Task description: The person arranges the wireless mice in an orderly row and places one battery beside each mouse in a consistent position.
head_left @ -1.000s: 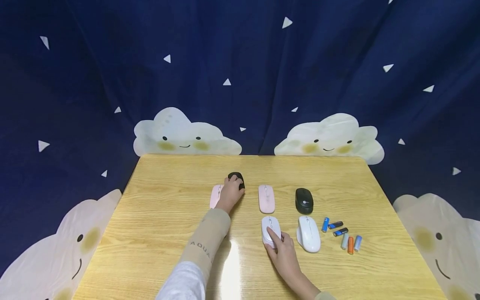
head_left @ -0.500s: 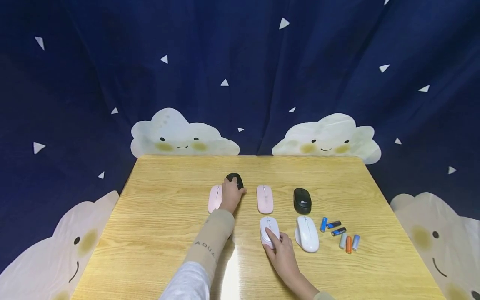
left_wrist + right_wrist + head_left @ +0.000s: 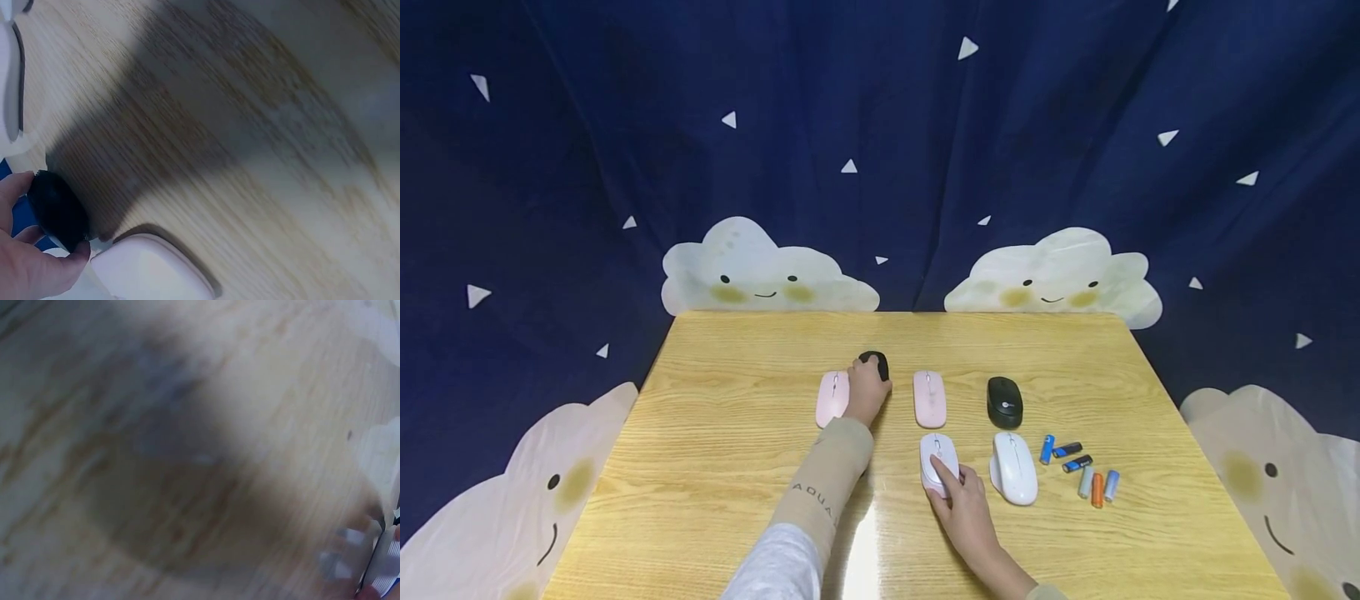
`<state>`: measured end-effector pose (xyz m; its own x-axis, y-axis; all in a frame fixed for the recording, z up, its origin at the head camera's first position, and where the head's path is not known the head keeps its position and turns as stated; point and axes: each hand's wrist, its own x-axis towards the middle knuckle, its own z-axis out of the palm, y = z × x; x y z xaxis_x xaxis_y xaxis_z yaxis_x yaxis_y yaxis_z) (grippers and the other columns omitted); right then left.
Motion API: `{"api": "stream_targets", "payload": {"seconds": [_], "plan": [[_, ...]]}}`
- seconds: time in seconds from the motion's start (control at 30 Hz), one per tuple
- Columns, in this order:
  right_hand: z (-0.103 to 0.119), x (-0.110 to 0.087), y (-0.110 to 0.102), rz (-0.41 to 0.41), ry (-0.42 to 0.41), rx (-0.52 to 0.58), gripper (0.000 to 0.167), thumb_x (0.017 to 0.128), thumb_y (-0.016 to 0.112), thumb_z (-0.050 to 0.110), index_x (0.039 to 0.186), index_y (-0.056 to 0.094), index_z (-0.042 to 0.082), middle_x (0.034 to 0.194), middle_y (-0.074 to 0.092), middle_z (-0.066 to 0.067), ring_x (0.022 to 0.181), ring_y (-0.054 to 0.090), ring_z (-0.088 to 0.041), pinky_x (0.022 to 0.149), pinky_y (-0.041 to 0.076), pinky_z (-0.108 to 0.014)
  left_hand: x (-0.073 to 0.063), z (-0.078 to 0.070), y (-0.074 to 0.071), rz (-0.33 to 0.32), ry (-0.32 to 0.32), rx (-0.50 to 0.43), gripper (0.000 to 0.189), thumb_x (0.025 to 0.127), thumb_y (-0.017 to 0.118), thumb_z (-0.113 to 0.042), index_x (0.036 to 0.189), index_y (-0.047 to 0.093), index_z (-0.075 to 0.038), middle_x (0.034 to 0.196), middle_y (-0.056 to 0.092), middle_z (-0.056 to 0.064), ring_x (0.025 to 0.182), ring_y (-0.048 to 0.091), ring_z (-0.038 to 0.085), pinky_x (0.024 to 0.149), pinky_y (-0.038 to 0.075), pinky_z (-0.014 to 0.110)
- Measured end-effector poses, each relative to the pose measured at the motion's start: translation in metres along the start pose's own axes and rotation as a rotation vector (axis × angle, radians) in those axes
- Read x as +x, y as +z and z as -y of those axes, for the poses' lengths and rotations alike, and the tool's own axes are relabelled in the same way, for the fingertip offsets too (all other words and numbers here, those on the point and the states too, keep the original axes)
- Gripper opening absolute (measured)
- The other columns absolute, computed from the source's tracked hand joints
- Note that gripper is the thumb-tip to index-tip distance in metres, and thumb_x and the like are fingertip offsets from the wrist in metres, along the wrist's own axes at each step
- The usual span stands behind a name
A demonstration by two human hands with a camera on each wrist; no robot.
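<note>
In the head view my left hand (image 3: pixel 867 393) grips a black computer mouse (image 3: pixel 881 364) toward the back of the table. The left wrist view shows the thumb and fingers at opposite edges of that black mouse (image 3: pixel 59 209). Just left of the hand lies a pink mouse (image 3: pixel 831 402). My right hand (image 3: pixel 967 510) holds a white mouse (image 3: pixel 936 450) nearer the front, index finger laid on its top and thumb along its left side. Only a ribbed edge of the white mouse (image 3: pixel 384 565) shows in the right wrist view.
A second pink mouse (image 3: pixel 929 400) lies behind the right hand's mouse. Right of these are another black mouse (image 3: pixel 1004 402) and a larger white mouse (image 3: pixel 1017 468). Several loose batteries (image 3: pixel 1097 490) lie at the right. A dark blue curtain (image 3: pixel 910 125) hangs behind the table (image 3: pixel 722 467).
My left hand has shifted the black mouse slightly toward the right and nearer to me. The right hand and its white mouse stay put. The head view has turned a little.
</note>
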<state>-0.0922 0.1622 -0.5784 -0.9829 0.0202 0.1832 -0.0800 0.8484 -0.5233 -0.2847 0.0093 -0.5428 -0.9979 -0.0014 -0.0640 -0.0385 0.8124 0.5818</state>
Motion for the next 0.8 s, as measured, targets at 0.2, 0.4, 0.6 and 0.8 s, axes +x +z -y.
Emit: {"api": "stream_targets", "payload": {"seconds": [0.2,0.4,0.6,0.8], "plan": [[0.001,0.000,0.000,0.000,-0.006,-0.002,0.048,0.079,0.071,0.019,0.125,0.057,0.015,0.107,0.052,-0.023,0.097,0.051,-0.034,0.079,0.047,-0.045,-0.001,0.005,0.004,-0.019,-0.013,-0.111,0.049,0.077,0.072,-0.014,0.121,0.055,0.000,0.118,0.049,0.026,0.111,0.045,0.038,0.091,0.043,0.042],[0.001,0.000,0.001,-0.003,-0.012,-0.003,0.048,0.079,0.071,0.017,0.125,0.058,0.015,0.106,0.052,-0.023,0.096,0.052,-0.034,0.078,0.047,-0.046,-0.006,0.005,0.003,-0.050,-0.001,-0.227,0.051,0.075,0.073,-0.014,0.121,0.055,-0.002,0.119,0.049,0.025,0.111,0.047,0.035,0.088,0.046,0.040],[0.001,-0.001,0.000,-0.020,-0.024,0.001,0.049,0.078,0.072,0.016,0.125,0.058,0.014,0.105,0.052,-0.023,0.095,0.052,-0.034,0.077,0.047,-0.046,-0.018,0.002,-0.005,-0.112,0.078,-0.296,0.049,0.072,0.074,-0.011,0.118,0.058,0.000,0.117,0.052,0.025,0.109,0.051,0.035,0.087,0.046,0.041],[0.001,-0.001,-0.001,-0.006,-0.008,-0.003,0.049,0.079,0.071,0.017,0.125,0.057,0.015,0.106,0.051,-0.023,0.096,0.052,-0.034,0.078,0.047,-0.046,-0.040,0.009,-0.018,-0.162,0.132,-0.335,0.048,0.071,0.075,-0.011,0.115,0.059,0.001,0.121,0.050,0.026,0.111,0.049,0.039,0.089,0.044,0.045]]}}
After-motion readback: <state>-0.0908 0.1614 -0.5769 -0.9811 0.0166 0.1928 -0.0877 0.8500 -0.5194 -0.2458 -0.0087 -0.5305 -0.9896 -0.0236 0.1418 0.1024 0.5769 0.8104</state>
